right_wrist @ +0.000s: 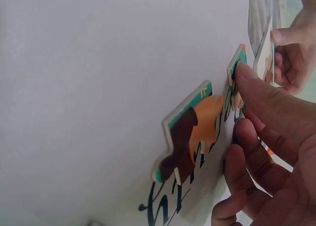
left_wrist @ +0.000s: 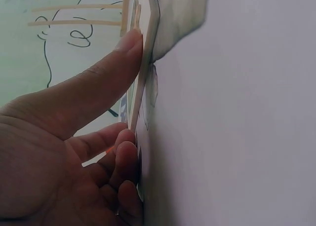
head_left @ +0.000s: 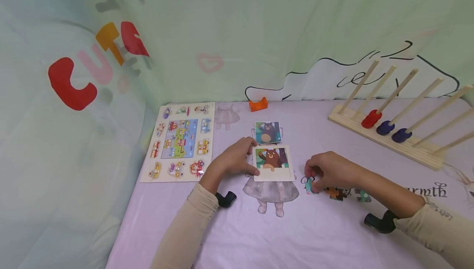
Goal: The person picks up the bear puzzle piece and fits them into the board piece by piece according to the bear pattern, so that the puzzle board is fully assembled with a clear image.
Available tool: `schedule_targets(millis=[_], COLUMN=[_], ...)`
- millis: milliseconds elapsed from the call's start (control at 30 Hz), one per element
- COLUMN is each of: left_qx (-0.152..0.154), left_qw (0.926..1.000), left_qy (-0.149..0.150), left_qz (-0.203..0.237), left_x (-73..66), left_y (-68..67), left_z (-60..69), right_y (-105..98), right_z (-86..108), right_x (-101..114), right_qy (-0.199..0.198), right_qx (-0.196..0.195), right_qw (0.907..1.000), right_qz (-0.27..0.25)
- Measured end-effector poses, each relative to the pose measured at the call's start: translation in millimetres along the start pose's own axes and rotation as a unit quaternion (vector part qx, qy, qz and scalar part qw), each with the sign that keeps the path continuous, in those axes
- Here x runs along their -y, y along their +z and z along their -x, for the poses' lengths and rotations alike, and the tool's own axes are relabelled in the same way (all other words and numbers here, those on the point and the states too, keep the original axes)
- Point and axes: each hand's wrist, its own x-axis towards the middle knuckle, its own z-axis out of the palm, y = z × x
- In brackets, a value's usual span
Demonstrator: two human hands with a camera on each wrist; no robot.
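A bear jigsaw tray (head_left: 275, 174), pale-rimmed, lies on the table with its upper part filled by bear picture pieces (head_left: 272, 158). My left hand (head_left: 237, 158) holds the tray's left side, thumb on the edge near the lower corner and fingers at the upper corner. Right of the tray, my right hand (head_left: 333, 171) pinches a small teal puzzle piece (right_wrist: 231, 74) between thumb and fingers, close to the cloth. Beside that hand lie a brown and orange puzzle piece (head_left: 335, 194) and a teal puzzle piece (head_left: 363, 195). Just behind the tray is a bear picture card (head_left: 267, 133).
A vehicle peg puzzle board (head_left: 149, 178) lies at the left. An orange arched block (head_left: 258, 104) stands at the back. At the right, a wooden counting stand (head_left: 422, 154) has upright rods with red and blue rings. Printed cloth covers the table and hangs behind it.
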Motion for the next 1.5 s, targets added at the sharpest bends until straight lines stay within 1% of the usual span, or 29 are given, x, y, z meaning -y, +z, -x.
schedule_targets(millis=[233,400,533,600,700,867,967,1200,1367,1500], left_qx=[0.000,-0.001,0.000,0.000,-0.001,0.000,0.001,-0.002,-0.006,-0.010], left_qw=[1.0000,0.9998,0.9997,0.9997,0.9998,0.9997,0.9996,0.9998,0.9999,0.9999], left_qy=[0.004,0.004,0.002,0.000,-0.003,-0.005,-0.006,-0.002,-0.001,0.000], left_qz=[0.005,0.017,0.023,0.022,0.022,0.026,0.028,0.018,0.012,0.007], left_x=[1.9,3.1,3.3,3.3,3.3,3.0,3.2,4.0,4.0,3.4], left_y=[0.9,0.3,0.0,0.1,0.3,0.5,0.5,1.2,1.9,2.3], left_z=[-1.3,-1.3,-1.3,-1.1,-1.2,-1.1,-1.3,-2.8,-4.0,-4.3], right_y=[1,0,-1,-2,-3,-4,-4,-6,-6,-5], right_z=[0.7,0.7,-0.7,-1.8,-3.2,-4.8,-5.8,-8.7,-15.9,-23.9], right_x=[0,-3,-5,-5,-7,-10,-10,-5,4,11], right_qy=[-0.006,-0.012,-0.011,-0.006,-0.011,-0.026,-0.027,-0.018,-0.004,-0.013], right_qx=[-0.001,-0.004,0.006,0.014,0.022,0.024,0.026,0.029,0.030,0.017], right_qw=[1.0000,0.9999,0.9997,0.9995,0.9989,0.9975,0.9968,0.9940,0.9910,0.9912], right_qz=[-0.005,-0.011,-0.019,-0.027,-0.039,-0.060,-0.071,-0.104,-0.130,-0.131])
